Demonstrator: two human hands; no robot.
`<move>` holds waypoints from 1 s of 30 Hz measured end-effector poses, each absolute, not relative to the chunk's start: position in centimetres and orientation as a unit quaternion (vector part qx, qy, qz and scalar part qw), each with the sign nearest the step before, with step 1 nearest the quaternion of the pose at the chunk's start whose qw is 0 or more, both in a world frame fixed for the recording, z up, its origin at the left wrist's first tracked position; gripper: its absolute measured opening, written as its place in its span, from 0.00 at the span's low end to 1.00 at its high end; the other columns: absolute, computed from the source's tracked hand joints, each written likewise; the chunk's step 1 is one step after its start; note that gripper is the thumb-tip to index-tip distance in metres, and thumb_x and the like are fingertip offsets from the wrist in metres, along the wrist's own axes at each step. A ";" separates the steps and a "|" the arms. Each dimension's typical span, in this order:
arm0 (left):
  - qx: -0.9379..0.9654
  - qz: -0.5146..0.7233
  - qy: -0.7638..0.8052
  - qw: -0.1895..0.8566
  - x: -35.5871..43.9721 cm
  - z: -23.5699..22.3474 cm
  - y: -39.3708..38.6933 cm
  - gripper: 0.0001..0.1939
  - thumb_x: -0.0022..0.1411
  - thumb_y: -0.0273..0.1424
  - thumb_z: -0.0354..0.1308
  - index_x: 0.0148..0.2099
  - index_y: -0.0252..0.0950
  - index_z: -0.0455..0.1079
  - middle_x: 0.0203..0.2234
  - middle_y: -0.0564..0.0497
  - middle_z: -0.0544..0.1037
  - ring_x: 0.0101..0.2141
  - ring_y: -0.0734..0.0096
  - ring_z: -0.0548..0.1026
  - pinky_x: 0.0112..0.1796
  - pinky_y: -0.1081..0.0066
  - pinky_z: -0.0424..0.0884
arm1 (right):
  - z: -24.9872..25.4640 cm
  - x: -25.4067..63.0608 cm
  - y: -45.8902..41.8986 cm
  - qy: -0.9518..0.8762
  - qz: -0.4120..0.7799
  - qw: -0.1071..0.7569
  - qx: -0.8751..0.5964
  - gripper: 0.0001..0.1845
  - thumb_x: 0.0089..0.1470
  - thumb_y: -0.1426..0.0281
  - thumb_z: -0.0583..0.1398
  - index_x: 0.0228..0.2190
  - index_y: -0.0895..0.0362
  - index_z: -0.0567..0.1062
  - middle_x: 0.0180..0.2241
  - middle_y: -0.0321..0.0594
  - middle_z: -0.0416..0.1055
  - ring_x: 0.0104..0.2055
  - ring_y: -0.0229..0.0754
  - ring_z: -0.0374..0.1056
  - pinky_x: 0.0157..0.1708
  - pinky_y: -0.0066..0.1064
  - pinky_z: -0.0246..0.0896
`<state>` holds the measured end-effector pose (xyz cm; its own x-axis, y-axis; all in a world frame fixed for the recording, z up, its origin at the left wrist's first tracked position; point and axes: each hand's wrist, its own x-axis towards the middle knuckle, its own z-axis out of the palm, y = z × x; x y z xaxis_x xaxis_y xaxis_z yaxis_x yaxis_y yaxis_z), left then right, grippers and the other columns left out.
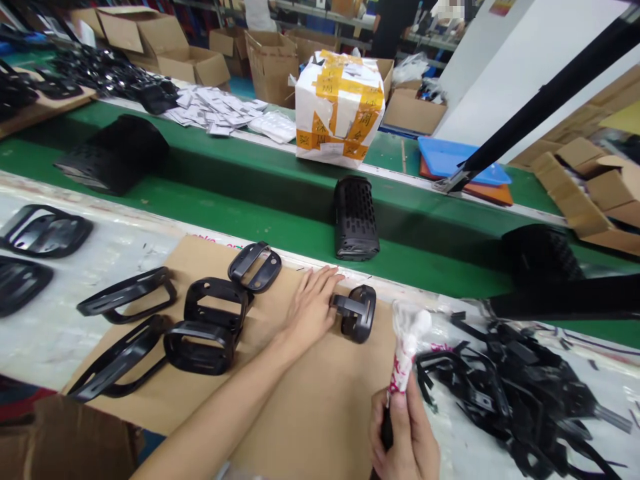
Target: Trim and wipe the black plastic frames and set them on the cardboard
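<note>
My right hand point(406, 433) is closed around the dark handle of a hammer point(407, 340), its upper part wrapped in white and red plastic and pointing away from me. My left hand point(313, 297) lies with fingers stretched out over the far edge of the brown cardboard sheet point(310, 413). Just right of it sits a small black plastic bracket point(357, 312); whether the thumb side touches it I cannot tell. More black frame-like brackets point(215, 303) lie on the cardboard to the left, with a rounded one point(255, 267) nearest the left fingers.
A heap of black parts point(515, 393) lies on the right. Beyond the bench edge runs a green conveyor belt point(240, 207) carrying a black perforated part point(356, 217). A taped white box point(340, 110), white slips point(215, 110) and a blue tray point(463, 160) stand further back. A black post point(540, 107) slants at right.
</note>
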<state>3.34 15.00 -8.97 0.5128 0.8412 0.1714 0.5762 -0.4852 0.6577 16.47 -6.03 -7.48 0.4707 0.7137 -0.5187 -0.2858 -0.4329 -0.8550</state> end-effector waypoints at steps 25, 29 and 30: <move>0.827 0.257 0.429 0.257 3.1 -9.3 15.1 0.30 0.57 0.18 0.54 0.61 0.38 0.68 0.66 0.45 0.72 0.69 0.58 0.63 0.72 0.50 0.50 | -6.7 15.0 -3.6 -0.133 0.600 0.416 -0.671 0.49 0.49 0.33 0.67 0.59 0.53 0.70 0.17 0.20 0.56 0.14 0.29 0.42 0.10 0.18 0.40; 0.819 0.281 0.414 0.282 3.0 -8.9 15.2 0.26 0.62 0.20 0.53 0.61 0.38 0.70 0.65 0.43 0.73 0.69 0.56 0.64 0.71 0.48 0.49 | -6.4 16.2 -3.3 -0.134 0.552 0.476 -0.672 0.45 0.53 0.36 0.66 0.60 0.53 0.69 0.17 0.19 0.53 0.15 0.29 0.39 0.10 0.18 0.38; 0.801 0.301 0.413 0.312 3.0 -8.8 15.3 0.23 0.65 0.22 0.52 0.60 0.39 0.71 0.63 0.44 0.75 0.67 0.56 0.66 0.71 0.47 0.50 | -6.3 16.3 -3.2 -0.138 0.531 0.499 -0.671 0.43 0.54 0.38 0.66 0.59 0.53 0.69 0.17 0.19 0.52 0.15 0.29 0.38 0.10 0.18 0.37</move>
